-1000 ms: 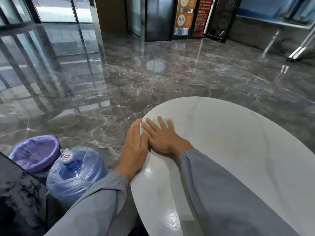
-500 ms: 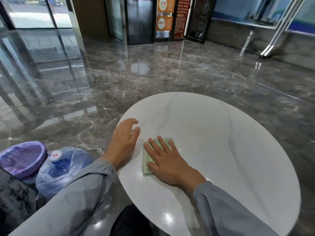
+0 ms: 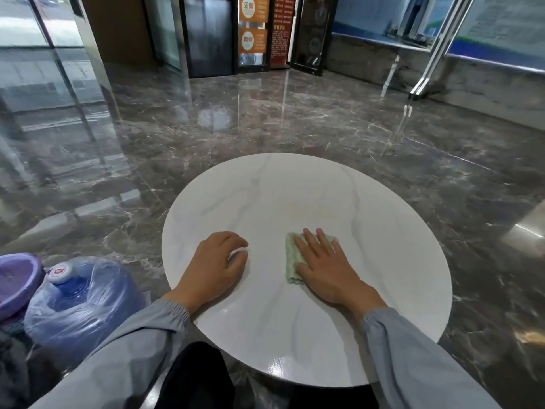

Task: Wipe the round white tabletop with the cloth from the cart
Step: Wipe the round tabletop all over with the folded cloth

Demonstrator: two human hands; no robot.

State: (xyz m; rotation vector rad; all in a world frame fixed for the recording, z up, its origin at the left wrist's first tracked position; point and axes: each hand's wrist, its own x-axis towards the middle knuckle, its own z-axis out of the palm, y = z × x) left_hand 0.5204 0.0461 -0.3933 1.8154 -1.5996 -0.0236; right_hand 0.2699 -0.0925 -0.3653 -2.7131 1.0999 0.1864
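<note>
The round white tabletop (image 3: 383,305) with faint grey veins fills the lower middle of the view. A folded pale green cloth (image 3: 292,258) lies flat on it, near the middle. My right hand (image 3: 327,267) presses on the cloth with straight, spread fingers and covers most of it. My left hand (image 3: 215,267) rests on the tabletop to the left of the cloth, apart from it, fingers loosely curled and holding nothing.
A blue water jug wrapped in plastic (image 3: 79,308) lies on the floor left of the table, beside a purple-lined bin (image 3: 14,278). Glossy dark marble floor (image 3: 295,119) surrounds the table. Glass doors and orange signs (image 3: 253,25) stand far behind.
My right hand has slid the cloth from the table's left edge rightwards toward the middle. My left hand has moved off the edge onto the tabletop.
</note>
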